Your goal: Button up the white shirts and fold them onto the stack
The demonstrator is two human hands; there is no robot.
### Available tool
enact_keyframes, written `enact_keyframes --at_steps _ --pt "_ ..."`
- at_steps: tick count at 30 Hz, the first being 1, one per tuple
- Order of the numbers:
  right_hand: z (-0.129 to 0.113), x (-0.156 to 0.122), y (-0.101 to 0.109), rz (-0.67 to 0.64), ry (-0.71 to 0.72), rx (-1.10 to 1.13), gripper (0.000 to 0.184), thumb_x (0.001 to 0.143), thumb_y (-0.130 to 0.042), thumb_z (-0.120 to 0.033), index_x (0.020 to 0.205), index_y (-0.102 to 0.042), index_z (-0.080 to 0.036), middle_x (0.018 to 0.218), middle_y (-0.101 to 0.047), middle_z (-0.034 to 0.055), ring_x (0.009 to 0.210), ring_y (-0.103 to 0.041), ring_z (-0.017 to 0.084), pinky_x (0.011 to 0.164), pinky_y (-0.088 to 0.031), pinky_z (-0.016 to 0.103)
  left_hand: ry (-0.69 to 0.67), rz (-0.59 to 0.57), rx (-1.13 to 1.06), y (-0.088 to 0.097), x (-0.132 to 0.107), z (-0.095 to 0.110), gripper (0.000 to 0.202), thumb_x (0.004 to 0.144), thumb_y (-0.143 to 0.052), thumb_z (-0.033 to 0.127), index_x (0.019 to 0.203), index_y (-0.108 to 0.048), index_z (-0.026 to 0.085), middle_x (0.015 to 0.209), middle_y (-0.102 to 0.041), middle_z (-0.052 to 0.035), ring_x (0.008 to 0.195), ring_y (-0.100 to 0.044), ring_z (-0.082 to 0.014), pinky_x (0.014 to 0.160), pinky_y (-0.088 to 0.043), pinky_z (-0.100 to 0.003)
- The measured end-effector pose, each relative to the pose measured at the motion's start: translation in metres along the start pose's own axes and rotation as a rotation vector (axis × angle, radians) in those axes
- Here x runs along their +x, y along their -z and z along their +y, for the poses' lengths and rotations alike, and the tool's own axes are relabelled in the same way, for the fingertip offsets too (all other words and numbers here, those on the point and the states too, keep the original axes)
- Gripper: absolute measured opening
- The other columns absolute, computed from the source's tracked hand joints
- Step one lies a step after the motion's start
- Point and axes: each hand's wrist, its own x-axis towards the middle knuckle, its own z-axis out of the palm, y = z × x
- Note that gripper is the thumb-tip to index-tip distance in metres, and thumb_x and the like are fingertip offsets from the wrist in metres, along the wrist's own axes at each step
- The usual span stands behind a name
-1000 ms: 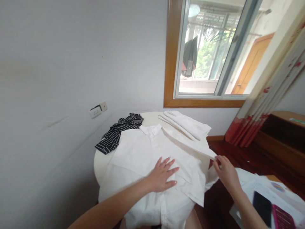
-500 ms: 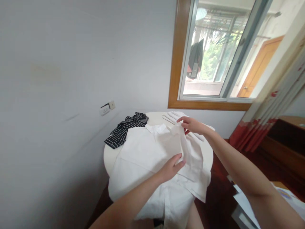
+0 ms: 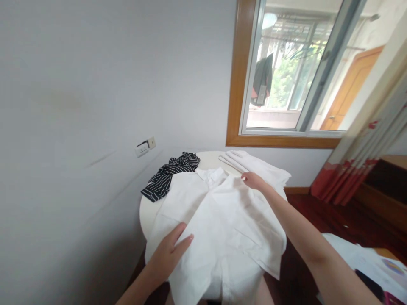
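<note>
A white collared shirt [image 3: 229, 212] lies spread over a round white table [image 3: 146, 214], its lower part hanging over the near edge. My left hand [image 3: 170, 250] is at the left edge of the shirt's front panel, with the cloth between thumb and fingers. Up by the shoulder, below the collar's right side, my right hand [image 3: 252, 180] pinches the fabric, fingers closed. Behind the shirt on the left sits a black-and-white striped garment [image 3: 170, 171], bunched in the middle. Folded white cloth [image 3: 257, 163] rests at the table's back right, just beyond my right hand.
A wall with a socket [image 3: 142, 149] borders the table on the left and back. The wood-framed window [image 3: 282, 140] is behind it. To the right hang red-and-white curtains [image 3: 337, 176]; papers [image 3: 352, 252] lie low at the right.
My left hand has moved left and nearer, drawing the shirt's front panel across to the left. My right hand has shifted slightly down and right, and the shirt lies flatter there.
</note>
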Motion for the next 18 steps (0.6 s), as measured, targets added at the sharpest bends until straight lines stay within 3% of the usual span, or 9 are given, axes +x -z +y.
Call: enact_keyframes --at_steps 6,13,16,18 --pt "0.009 0.013 -0.035 0.072 -0.055 -0.159 0.034 0.086 -0.043 -0.015 0.111 -0.065 -0.019 0.115 -0.063 0.0114 0.107 -0.057 0.022 0.089 -0.042 0.03 0.076 0.031 0.199 0.012 -0.02 -0.036 0.039 0.081 -0.045 0.053 0.097 -0.063 0.022 0.109 -0.068 -0.0019 0.107 -0.06 -0.0231 0.095 -0.045 -0.029" --pt "-0.016 0.061 -0.045 0.118 -0.043 -0.257 0.033 0.091 -0.039 -0.02 0.114 -0.063 -0.021 0.119 -0.06 0.0118 0.113 -0.053 0.022 0.091 -0.04 0.031 0.144 0.077 0.319 0.003 -0.025 -0.052 0.041 0.078 -0.046 0.051 0.101 -0.066 0.023 0.109 -0.07 -0.002 0.108 -0.061 -0.0248 0.095 -0.047 -0.03" --pt "-0.027 0.081 -0.05 0.055 -0.072 -0.284 0.029 0.09 -0.047 -0.031 0.107 -0.067 -0.019 0.113 -0.064 0.0139 0.11 -0.056 0.024 0.088 -0.043 0.033 0.153 0.075 0.34 -0.001 -0.027 -0.057 0.044 0.079 -0.045 0.051 0.105 -0.067 0.023 0.11 -0.069 -0.0017 0.109 -0.061 -0.0248 0.095 -0.048 -0.03" --pt "-0.032 0.092 -0.055 0.013 -0.116 -0.303 0.037 0.084 -0.056 -0.042 0.107 -0.067 -0.016 0.11 -0.065 0.0173 0.106 -0.059 0.028 0.085 -0.045 0.038 0.155 0.058 0.348 -0.003 -0.03 -0.06 0.045 0.081 -0.044 0.051 0.108 -0.066 0.023 0.112 -0.069 -0.0021 0.11 -0.061 -0.0246 0.096 -0.047 -0.031"
